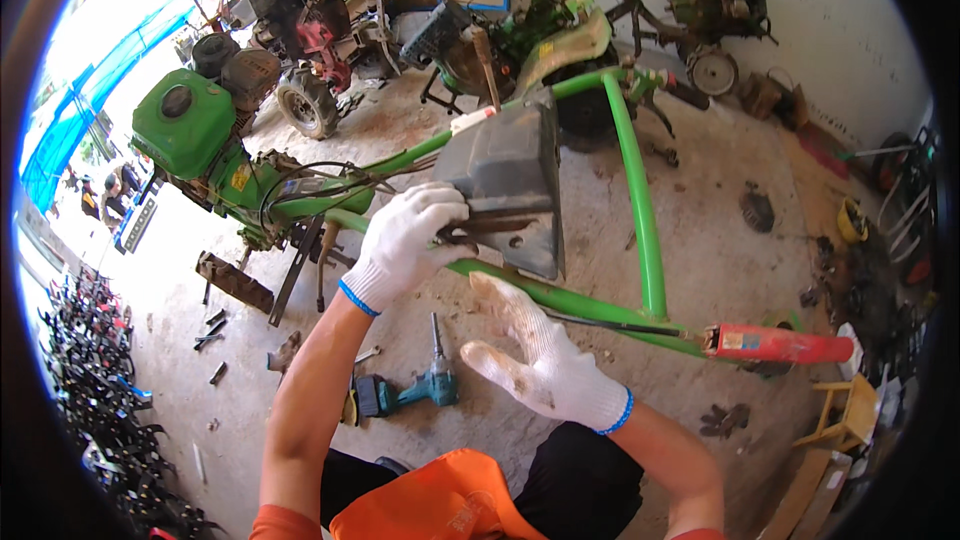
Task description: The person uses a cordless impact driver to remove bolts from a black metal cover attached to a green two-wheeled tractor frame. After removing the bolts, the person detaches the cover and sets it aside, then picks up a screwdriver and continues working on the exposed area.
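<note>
A black plastic cover (pixel 500 165) sits tilted over the green tubular handlebar frame (pixel 640 210) of a small tiller. My left hand (pixel 410 240), in a white knit glove, has its fingers curled around the cover's near left edge. Below the near green bar, my right hand (pixel 550 365) is held in the air, its glove soiled at the thumb and fingers. Its thumb and fingers are spread, with nothing between them. The tiller's engine with a green fuel tank (pixel 182 120) stands to the left. A red handle grip (pixel 780 344) ends the near bar.
On the concrete floor below my hands lies a teal cordless power tool (pixel 415 388). Dark blades (pixel 85 390) are heaped at the left. More tillers (pixel 310 40) stand at the back. A small wooden stool (pixel 845 412) and a dark glove (pixel 724 420) are at the right.
</note>
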